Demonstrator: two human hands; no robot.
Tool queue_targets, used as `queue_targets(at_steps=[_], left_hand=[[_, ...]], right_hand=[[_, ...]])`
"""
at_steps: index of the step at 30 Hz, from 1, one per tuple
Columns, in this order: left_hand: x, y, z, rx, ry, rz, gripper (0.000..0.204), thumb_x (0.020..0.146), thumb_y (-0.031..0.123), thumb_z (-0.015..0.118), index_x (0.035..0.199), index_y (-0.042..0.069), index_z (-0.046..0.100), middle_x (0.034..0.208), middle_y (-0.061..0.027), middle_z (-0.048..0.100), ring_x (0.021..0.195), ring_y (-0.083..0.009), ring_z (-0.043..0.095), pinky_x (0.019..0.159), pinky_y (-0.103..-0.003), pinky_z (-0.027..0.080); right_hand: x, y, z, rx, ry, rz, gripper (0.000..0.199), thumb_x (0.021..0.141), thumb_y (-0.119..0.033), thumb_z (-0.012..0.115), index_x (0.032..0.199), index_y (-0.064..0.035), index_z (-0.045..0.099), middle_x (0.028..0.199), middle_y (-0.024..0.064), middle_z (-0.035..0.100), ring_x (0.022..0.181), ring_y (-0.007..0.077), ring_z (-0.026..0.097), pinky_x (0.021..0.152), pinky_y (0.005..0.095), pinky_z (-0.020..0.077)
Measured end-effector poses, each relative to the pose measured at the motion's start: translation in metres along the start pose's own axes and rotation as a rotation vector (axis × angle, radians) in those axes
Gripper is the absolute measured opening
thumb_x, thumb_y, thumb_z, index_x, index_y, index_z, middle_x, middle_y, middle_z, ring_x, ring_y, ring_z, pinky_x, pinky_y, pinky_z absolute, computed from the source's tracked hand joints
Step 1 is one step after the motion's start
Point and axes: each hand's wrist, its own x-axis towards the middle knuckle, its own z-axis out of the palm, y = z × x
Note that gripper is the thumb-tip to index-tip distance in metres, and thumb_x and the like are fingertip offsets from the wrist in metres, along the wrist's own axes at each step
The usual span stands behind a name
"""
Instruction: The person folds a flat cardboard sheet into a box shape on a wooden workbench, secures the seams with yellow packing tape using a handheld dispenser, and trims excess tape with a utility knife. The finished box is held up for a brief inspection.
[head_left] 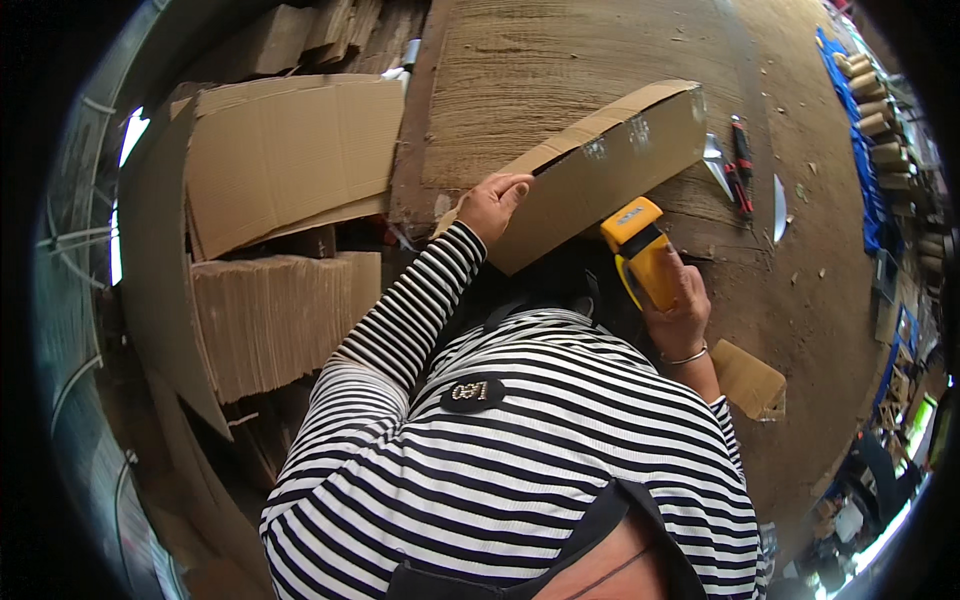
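Observation:
My left hand (494, 205) is closed on the near-left edge of a long, narrow cardboard box (610, 165), its thumb by the dark gap along the top flap. The box lies slantwise over the wooden tabletop, and shiny patches show on its side and far-right end. In my right hand (680, 305) is a yellow handheld tool (640, 245) with a black band and a pale label on its head; its exact kind is unclear. The tool is tilted near the box's lower side, apart from it. A bracelet circles my right wrist.
Red-and-black hand tools (740, 170) and a white blade-like piece (779, 208) lie right of the box. Cardboard sheets (295, 155) lean at the left above a stack of flat cardboard (270, 320). A small cardboard piece (748, 380) lies beyond my right wrist.

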Motion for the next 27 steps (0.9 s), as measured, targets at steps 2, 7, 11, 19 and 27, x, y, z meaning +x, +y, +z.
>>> queue_targets(at_steps=[2, 7, 11, 19, 27], left_hand=[[0.002, 0.029, 0.018, -0.68, -0.148, -0.253, 0.047, 0.097, 0.04, 0.047, 0.113, -0.001, 0.062, 0.107, -0.0109, 0.064, 0.102, -0.019, 0.06, 0.091, -0.032, 0.047], [0.002, 0.065, 0.025, -1.167, -0.511, -0.45, 0.038, 0.096, 0.033, 0.052, 0.108, -0.001, 0.062, 0.102, -0.0092, 0.066, 0.097, -0.0158, 0.062, 0.088, -0.031, 0.05], [-0.002, 0.048, 0.009, -1.105, -0.472, -0.536, 0.023, 0.091, 0.018, 0.061, 0.1, -0.003, 0.062, 0.092, -0.0098, 0.066, 0.084, -0.0158, 0.065, 0.078, -0.027, 0.056], [0.098, -0.049, -0.057, -0.551, -0.082, -0.311, 0.014, 0.092, 0.015, 0.062, 0.089, 0.002, 0.067, 0.075, -0.0003, 0.064, 0.062, -0.0078, 0.05, 0.058, -0.024, 0.043], [0.15, -0.095, -0.047, -0.646, -0.13, -0.464, 0.019, 0.09, 0.023, 0.064, 0.086, 0.004, 0.065, 0.069, -0.0004, 0.057, 0.057, -0.0093, 0.046, 0.052, -0.026, 0.04]], right_hand=[[0.005, -0.017, 0.003, -0.001, 0.015, -0.037, 0.068, 0.061, -0.005, 0.08, 0.125, -0.013, 0.058, 0.081, 0.0104, 0.058, 0.068, 0.0273, 0.061, 0.06, 0.0335, 0.0519], [0.011, -0.042, 0.013, -0.132, -0.059, -0.076, 0.07, 0.058, -0.007, 0.081, 0.124, -0.0148, 0.06, 0.08, 0.0091, 0.058, 0.064, 0.0245, 0.061, 0.056, 0.0317, 0.0522], [0.014, -0.064, 0.023, -0.2, -0.15, -0.052, 0.071, 0.058, -0.007, 0.08, 0.125, -0.0167, 0.06, 0.079, 0.0078, 0.057, 0.063, 0.0226, 0.06, 0.054, 0.0308, 0.0518], [0.011, -0.1, 0.027, -0.349, -0.267, 0.175, 0.07, 0.062, -0.012, 0.079, 0.128, -0.0221, 0.058, 0.079, 0.0072, 0.056, 0.06, 0.0248, 0.059, 0.052, 0.0334, 0.0505], [0.026, -0.086, 0.059, -0.449, -0.335, 0.289, 0.074, 0.059, -0.013, 0.079, 0.128, -0.0269, 0.055, 0.081, 0.0062, 0.054, 0.066, 0.0263, 0.06, 0.057, 0.0359, 0.0514]])
